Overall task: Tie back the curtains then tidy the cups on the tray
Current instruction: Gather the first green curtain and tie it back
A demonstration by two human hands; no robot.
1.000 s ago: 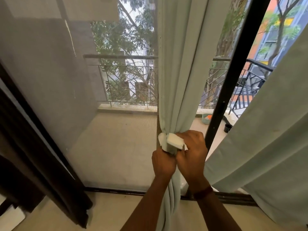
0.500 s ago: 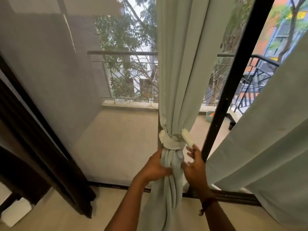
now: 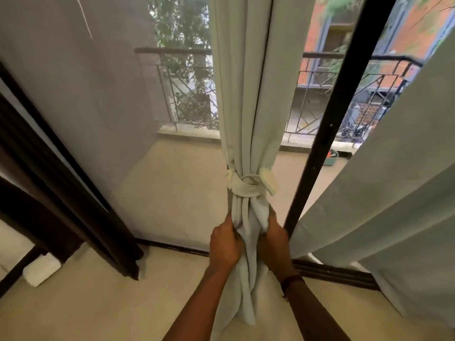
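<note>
A pale green curtain (image 3: 243,99) hangs in the middle of the window, gathered into a bundle. A cream tieback (image 3: 247,187) is wrapped around it, with its flat end sticking out to the right. Below the tieback, my left hand (image 3: 225,244) grips the left side of the gathered cloth and my right hand (image 3: 275,239) grips the right side. A second pale green curtain (image 3: 384,193) hangs loose at the right. No cups or tray are in view.
A black door frame post (image 3: 327,134) stands just right of the tied curtain. A dark brown curtain (image 3: 56,198) hangs at the left, with a white block (image 3: 41,270) on the floor beside it. Beyond the mesh screen lies a balcony with a metal railing (image 3: 187,70).
My hands let go of the tieback and slid down the bundle. Both now grip the cloth below the tieback, which stays wrapped around the curtain.
</note>
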